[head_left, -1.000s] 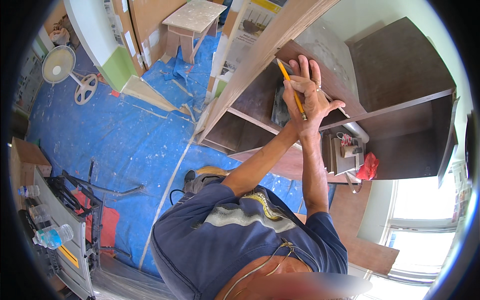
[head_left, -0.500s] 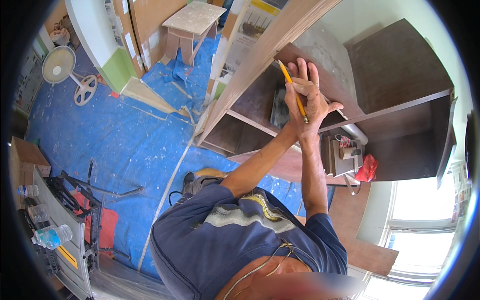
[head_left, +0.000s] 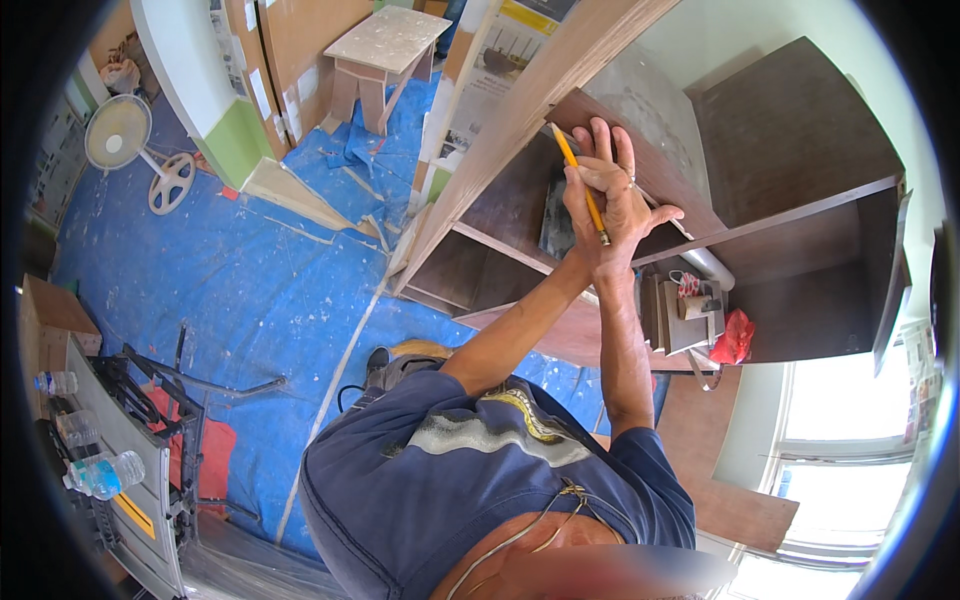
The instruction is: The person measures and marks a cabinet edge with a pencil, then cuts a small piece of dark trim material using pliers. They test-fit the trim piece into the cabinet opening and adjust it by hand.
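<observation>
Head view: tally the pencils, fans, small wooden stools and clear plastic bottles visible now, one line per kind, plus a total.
Pencil: 1
Fan: 1
Small wooden stool: 1
Clear plastic bottles: 3
Total: 6

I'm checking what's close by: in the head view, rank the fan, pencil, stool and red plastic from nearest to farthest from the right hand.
1. Pencil: held in the right hand.
2. Red plastic: to the hand's right, lower in view.
3. Stool: upper left.
4. Fan: far left.
</observation>
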`<state>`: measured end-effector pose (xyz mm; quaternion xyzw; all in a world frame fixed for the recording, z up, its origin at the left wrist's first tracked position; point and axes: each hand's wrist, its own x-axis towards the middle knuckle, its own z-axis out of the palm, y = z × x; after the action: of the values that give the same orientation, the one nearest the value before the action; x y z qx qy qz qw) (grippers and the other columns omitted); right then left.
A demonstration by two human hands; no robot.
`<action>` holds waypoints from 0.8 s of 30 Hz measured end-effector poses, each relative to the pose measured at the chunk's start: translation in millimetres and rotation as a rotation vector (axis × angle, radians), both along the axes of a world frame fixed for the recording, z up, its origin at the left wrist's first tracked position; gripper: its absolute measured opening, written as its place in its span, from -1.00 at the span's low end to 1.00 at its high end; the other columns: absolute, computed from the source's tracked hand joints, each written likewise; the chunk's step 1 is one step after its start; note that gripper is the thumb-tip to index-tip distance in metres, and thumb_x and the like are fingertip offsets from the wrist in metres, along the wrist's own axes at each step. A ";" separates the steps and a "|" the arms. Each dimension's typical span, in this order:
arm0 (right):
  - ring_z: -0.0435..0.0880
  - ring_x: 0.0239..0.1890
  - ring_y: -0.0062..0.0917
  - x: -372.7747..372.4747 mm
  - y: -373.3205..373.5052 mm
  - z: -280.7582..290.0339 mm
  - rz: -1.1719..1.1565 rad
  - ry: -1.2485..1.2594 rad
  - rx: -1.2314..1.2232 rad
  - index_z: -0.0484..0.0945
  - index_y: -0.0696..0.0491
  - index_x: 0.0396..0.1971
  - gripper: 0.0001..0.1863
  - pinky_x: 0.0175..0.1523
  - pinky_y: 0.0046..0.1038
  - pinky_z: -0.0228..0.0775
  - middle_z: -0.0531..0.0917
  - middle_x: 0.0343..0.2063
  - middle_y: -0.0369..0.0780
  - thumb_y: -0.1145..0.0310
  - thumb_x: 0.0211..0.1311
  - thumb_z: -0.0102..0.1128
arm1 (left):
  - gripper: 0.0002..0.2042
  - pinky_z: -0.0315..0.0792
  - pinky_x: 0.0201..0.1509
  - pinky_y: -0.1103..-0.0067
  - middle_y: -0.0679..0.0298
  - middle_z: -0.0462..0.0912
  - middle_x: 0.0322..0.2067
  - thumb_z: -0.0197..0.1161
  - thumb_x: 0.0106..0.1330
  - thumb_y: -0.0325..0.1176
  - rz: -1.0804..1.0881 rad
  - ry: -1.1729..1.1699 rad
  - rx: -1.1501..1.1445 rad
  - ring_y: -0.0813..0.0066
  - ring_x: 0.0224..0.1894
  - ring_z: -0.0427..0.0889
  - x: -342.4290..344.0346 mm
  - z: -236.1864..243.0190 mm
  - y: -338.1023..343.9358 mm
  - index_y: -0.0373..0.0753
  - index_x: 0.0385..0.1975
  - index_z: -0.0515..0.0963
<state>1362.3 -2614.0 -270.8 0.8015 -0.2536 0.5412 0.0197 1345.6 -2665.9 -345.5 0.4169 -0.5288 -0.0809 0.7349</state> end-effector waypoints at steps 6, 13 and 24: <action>0.76 -0.21 -0.38 -12.5 5.1 18.2 0.254 -0.179 0.119 0.52 0.16 -0.18 -0.94 -0.04 -0.43 0.54 0.76 -0.28 -0.02 0.51 0.44 0.17 | 0.20 -0.28 0.60 -0.04 -0.25 -0.44 0.55 0.29 0.20 0.36 -0.076 0.083 -0.021 -0.39 0.55 -0.53 -1.0 -1.9 -6.6 -0.39 0.55 -0.22; 0.72 -0.19 -0.30 -46.2 -9.2 75.4 -0.326 0.161 -0.121 0.69 0.10 -0.14 -0.85 -0.04 -0.33 0.51 0.72 -0.22 -0.13 0.43 0.34 0.31 | 0.24 -0.23 0.56 -0.14 -0.34 -0.54 0.51 0.53 0.15 -0.07 0.019 -0.064 -0.081 -0.55 0.50 -0.59 5.8 26.8 13.7 -0.39 0.54 -0.37; 0.62 -0.17 -0.24 -40.0 7.8 72.6 -0.437 0.306 -0.059 0.70 0.06 -0.28 -0.90 -0.05 -0.23 0.37 0.65 -0.26 -0.18 0.38 0.24 0.36 | 0.07 -0.19 0.57 -0.07 -0.29 -0.41 0.53 0.42 0.23 -0.14 -0.166 -0.140 -0.084 -0.43 0.55 -0.43 47.8 29.6 46.9 -0.38 0.55 -0.23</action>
<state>1322.3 -2606.2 -198.3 0.7994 -0.3987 0.4037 0.1977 1393.4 -2619.0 -315.8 0.3451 -0.6146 -0.0898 0.7036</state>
